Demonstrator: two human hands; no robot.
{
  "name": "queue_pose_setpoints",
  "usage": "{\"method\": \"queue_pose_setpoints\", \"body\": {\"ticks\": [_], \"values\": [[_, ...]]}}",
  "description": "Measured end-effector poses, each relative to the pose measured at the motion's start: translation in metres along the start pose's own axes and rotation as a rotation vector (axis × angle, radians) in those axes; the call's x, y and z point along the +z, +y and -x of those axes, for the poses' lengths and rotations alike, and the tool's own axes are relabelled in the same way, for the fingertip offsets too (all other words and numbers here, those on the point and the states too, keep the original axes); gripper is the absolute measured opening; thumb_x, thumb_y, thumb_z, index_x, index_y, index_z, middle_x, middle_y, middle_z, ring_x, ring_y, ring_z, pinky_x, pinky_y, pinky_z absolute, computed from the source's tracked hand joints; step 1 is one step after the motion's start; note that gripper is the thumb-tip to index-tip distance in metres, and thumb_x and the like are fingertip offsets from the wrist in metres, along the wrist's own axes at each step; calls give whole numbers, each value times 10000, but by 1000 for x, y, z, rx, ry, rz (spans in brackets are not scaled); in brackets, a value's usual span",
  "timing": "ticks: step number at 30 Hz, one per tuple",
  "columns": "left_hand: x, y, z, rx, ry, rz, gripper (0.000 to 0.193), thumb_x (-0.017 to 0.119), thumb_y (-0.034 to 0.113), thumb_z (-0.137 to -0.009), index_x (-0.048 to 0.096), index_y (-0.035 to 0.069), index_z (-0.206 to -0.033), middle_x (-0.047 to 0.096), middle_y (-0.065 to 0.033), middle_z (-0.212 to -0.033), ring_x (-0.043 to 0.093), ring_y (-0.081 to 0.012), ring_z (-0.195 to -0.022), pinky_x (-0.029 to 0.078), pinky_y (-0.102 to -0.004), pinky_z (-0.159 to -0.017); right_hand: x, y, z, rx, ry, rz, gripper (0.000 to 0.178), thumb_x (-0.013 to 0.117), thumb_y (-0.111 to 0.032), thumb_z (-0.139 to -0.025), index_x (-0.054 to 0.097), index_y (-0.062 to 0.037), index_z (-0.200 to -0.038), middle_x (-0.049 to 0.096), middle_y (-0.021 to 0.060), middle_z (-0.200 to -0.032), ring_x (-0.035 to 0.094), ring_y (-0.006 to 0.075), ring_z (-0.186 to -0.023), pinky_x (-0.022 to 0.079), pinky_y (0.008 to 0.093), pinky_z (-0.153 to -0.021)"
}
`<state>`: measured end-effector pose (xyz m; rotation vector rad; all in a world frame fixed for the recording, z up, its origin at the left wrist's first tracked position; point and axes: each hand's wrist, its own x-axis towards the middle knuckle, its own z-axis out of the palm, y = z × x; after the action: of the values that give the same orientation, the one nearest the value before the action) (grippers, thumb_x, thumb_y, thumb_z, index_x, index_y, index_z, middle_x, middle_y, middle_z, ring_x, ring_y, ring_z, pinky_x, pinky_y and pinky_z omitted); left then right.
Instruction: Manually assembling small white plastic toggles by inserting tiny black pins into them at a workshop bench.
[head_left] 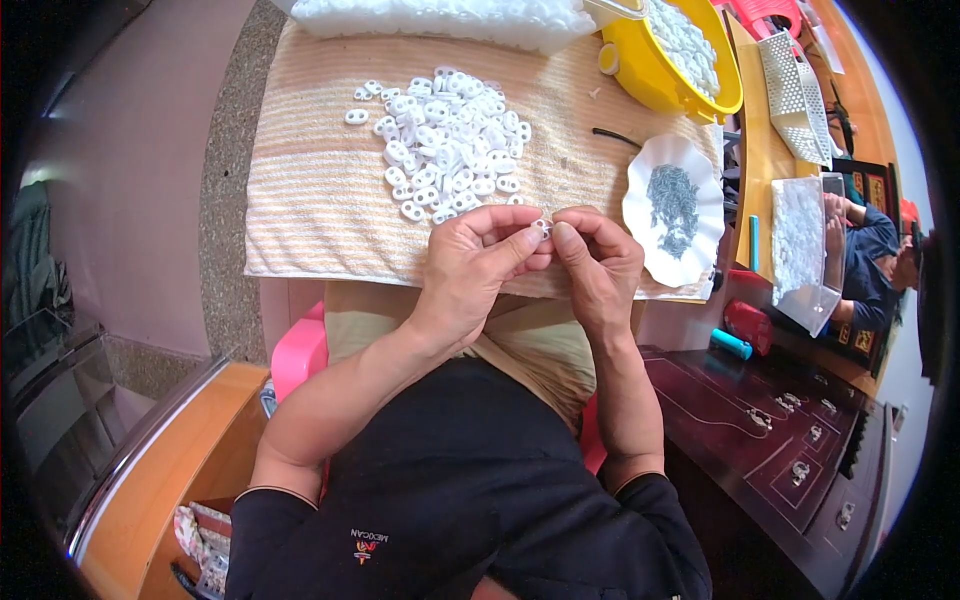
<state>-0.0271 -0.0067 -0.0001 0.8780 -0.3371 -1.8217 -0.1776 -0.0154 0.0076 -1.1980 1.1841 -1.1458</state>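
A small white two-holed oval piece (pixel 543 229) is pinched between the fingertips of the left hand (pixel 475 255) and right hand (pixel 602 262), above a cream-and-orange striped towel (pixel 315 195); similar white pieces (pixel 450 145) are heaped beyond.

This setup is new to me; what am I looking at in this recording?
No robot here: this is bare-handed work, seen from above by a head-worn fisheye camera, so straight edges bend. The left hand pinches a small white piece; the right hand touches it, its exact grip unclear. On the striped towel lies a heap of white two-holed pieces. Right of it, a white scalloped dish holds tiny grey pieces. Beyond it, a yellow basin holds small pale pieces.
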Motion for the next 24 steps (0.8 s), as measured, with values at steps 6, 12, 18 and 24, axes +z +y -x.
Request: {"method": "queue_pose_setpoints", "body": {"ticks": [6,12,18,24], "values": [[0,-1,0,0,0,-5,223,648,75,-891,606,-65,-1060,676,-109,-884,657,-124,-756,556,-227,-719,1,-2,0,-12,-8,28,100,631,-55,-909,651,38,-940,639,27,-867,609,75,-760,480,202,-707],[-1,0,0,-5,1,-34,203,654,78,-888,621,-51,-1042,677,-94,-865,650,-111,-745,549,-224,-708,-2,1,-1,3,-30,29,90,628,-47,-907,653,36,-932,638,33,-876,599,74,-770,476,199,-706],[1,3,2,-4,-5,-54,186,655,76,-888,632,-48,-1025,677,-88,-856,648,-103,-735,547,-217,-696,-7,1,-2,-17,-70,79,88,631,-47,-903,656,36,-918,638,34,-880,581,71,-775,466,199,-702],[-1,2,3,35,-9,-106,177,655,65,-885,633,-50,-1019,675,-79,-841,644,-100,-722,544,-213,-685,-5,-1,0,-30,-93,50,86,633,-43,-901,662,35,-920,645,35,-880,585,69,-777,468,199,-704]]}}
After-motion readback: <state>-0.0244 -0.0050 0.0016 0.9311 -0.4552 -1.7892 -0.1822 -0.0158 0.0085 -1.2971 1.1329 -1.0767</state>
